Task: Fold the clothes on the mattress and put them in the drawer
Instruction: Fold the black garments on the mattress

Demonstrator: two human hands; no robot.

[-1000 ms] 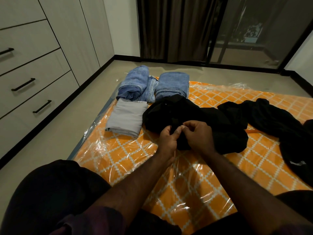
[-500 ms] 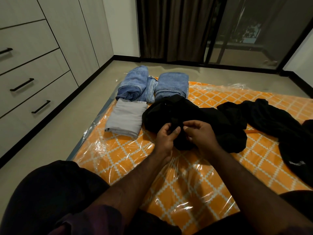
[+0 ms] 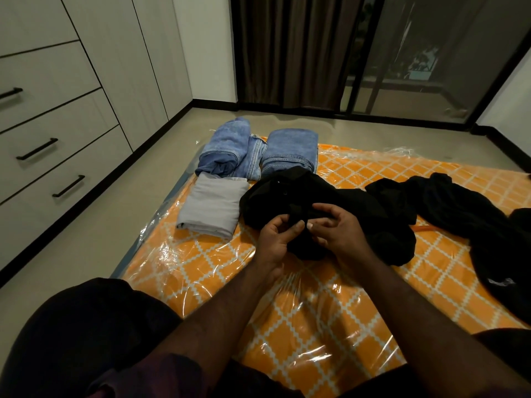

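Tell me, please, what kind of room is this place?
Most likely a bedroom. An orange mattress in plastic wrap lies on the floor, a built-in wardrobe with drawers fills the left wall, and dark curtains hang beside a sliding glass door. Folded jeans lie on the mattress.

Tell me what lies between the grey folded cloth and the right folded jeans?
In the head view, the black garment's upper edge and part of the middle jeans lie there.
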